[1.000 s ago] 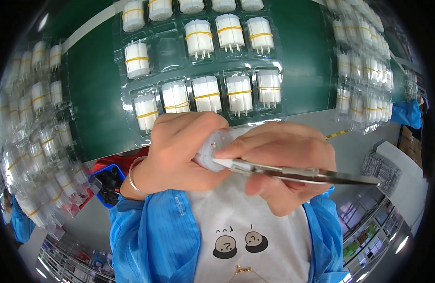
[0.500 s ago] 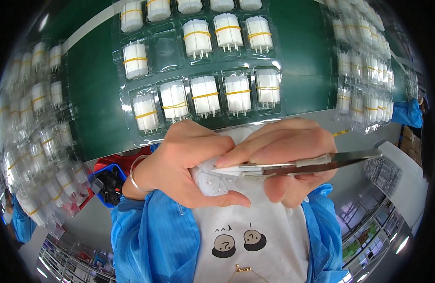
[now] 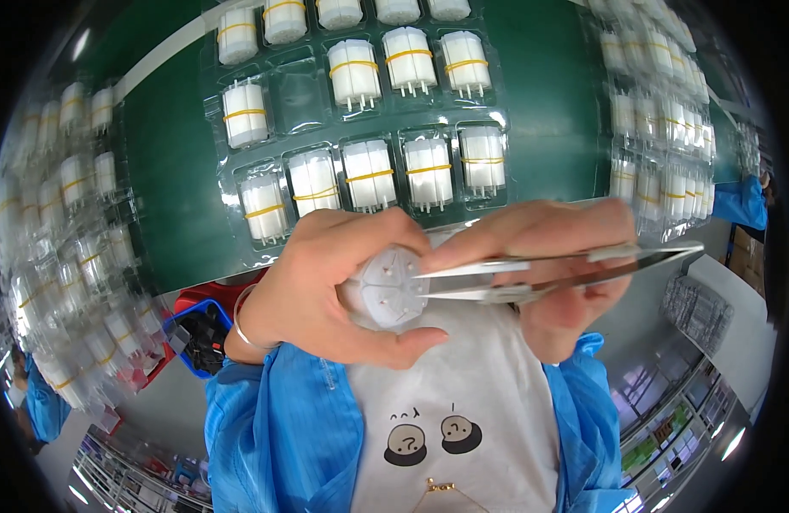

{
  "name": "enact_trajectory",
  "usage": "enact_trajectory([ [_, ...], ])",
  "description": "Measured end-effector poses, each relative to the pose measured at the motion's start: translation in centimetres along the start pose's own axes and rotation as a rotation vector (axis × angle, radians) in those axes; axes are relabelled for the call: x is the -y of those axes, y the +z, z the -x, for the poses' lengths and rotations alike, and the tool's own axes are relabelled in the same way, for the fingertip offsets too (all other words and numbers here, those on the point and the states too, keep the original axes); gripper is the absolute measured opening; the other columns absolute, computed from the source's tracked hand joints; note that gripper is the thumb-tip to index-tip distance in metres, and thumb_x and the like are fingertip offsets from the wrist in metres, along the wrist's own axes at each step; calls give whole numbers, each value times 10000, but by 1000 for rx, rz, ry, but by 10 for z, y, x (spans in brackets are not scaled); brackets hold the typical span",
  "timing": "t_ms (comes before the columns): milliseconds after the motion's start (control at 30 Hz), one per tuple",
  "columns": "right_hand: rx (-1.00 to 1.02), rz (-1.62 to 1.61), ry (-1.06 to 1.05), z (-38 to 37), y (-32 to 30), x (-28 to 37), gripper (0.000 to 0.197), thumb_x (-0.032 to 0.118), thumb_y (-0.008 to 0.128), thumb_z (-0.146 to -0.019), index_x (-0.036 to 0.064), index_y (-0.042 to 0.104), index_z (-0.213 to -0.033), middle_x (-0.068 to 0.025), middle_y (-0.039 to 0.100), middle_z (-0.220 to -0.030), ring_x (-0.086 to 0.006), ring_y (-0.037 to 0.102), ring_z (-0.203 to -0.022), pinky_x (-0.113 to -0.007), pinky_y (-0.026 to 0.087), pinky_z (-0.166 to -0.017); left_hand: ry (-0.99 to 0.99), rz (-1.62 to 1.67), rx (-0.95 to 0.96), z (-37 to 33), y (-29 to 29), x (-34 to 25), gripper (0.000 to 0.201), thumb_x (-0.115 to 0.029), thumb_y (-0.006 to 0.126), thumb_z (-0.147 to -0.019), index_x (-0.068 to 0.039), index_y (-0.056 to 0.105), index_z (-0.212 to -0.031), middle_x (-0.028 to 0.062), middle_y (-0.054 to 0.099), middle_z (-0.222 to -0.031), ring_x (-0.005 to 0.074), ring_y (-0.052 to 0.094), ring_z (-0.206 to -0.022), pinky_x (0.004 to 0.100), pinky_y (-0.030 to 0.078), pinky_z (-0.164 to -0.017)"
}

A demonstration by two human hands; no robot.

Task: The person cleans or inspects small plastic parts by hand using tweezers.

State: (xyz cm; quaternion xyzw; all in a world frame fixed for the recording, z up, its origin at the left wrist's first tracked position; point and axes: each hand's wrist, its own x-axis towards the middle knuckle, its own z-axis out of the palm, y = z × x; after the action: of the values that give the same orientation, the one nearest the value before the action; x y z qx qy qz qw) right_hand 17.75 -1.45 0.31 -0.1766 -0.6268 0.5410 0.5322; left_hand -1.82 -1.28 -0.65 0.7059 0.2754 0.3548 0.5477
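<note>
My left hand point(image 3: 326, 286) is wrapped round a white cylindrical part point(image 3: 393, 295), whose end face turns up and shows small pins and dividing lines. In my right hand point(image 3: 574, 274) is a pair of metal tweezers point(image 3: 621, 257) with white tips. The tweezer arms stand apart, their tips at the right edge of the part's end face. Just beyond my hands lies a clear plastic tray point(image 3: 360, 128) with rows of similar white cylinders point(image 3: 369, 173), each bound by a yellow rubber band, pins toward me. One pocket point(image 3: 303, 90) of the tray holds no cylinder.
Stacked clear trays of white cylinders stand at the left point(image 3: 78, 256) and right point(image 3: 659, 128) of the green table point(image 3: 557, 111). Below the table's left edge is a blue bin point(image 3: 198, 333) of dark pieces. A blue sleeve point(image 3: 741, 203) of another person shows far right.
The tweezers have spread apart, and my right hand has moved slightly right and up. The white part's end face is now turned more into view in my left hand.
</note>
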Motion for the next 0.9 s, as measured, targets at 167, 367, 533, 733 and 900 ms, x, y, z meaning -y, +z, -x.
enact_trajectory([
  [167, 81, -6, 59, 1, 2, 7, 473, 346, 551, -893, -94, 390, -954, -335, 603, -790, -305, 667, -657, -330, 564, -519, 38, -33, -100, 2, 1, 2, 406, -177, 831, -536, -13, 592, -820, 82, 585, -664, 212, 566, -532, 269, 429, -483],
  [367, -65, 14, -17, 6, 17, 1, 426, 312, 583, -882, -77, 423, -947, -316, 615, -783, -287, 665, -638, -359, 557, -537, 242, -81, -196, -2, 4, 10, 451, -211, 861, -524, -1, 588, -816, 83, 568, -674, 194, 551, -532, 275, 424, -470],
  [533, -100, 28, -15, 8, 21, 1, 412, 299, 581, -885, -78, 427, -946, -308, 621, -789, -275, 660, -621, -370, 556, -549, 151, -92, -248, 0, 10, 6, 464, -225, 873, -523, 2, 582, -805, 84, 558, -673, 197, 549, -531, 268, 414, -454],
  [733, -110, 34, 75, 10, 17, 5, 378, 276, 549, -903, -76, 422, -954, -291, 631, -780, -242, 651, -610, -327, 546, -545, 184, -239, -239, -2, 12, 5, 420, -212, 864, -547, -2, 580, -775, 89, 563, -678, 198, 554, -534, 267, 413, -448],
  [900, -138, 121, 48, 12, 18, 5, 364, 291, 543, -905, -57, 451, -957, -254, 648, -783, -208, 628, -596, -292, 525, -536, 195, -248, -242, -2, 13, 5, 415, -211, 865, -534, -2, 585, -758, 81, 562, -651, 192, 562, -522, 264, 416, -439],
])
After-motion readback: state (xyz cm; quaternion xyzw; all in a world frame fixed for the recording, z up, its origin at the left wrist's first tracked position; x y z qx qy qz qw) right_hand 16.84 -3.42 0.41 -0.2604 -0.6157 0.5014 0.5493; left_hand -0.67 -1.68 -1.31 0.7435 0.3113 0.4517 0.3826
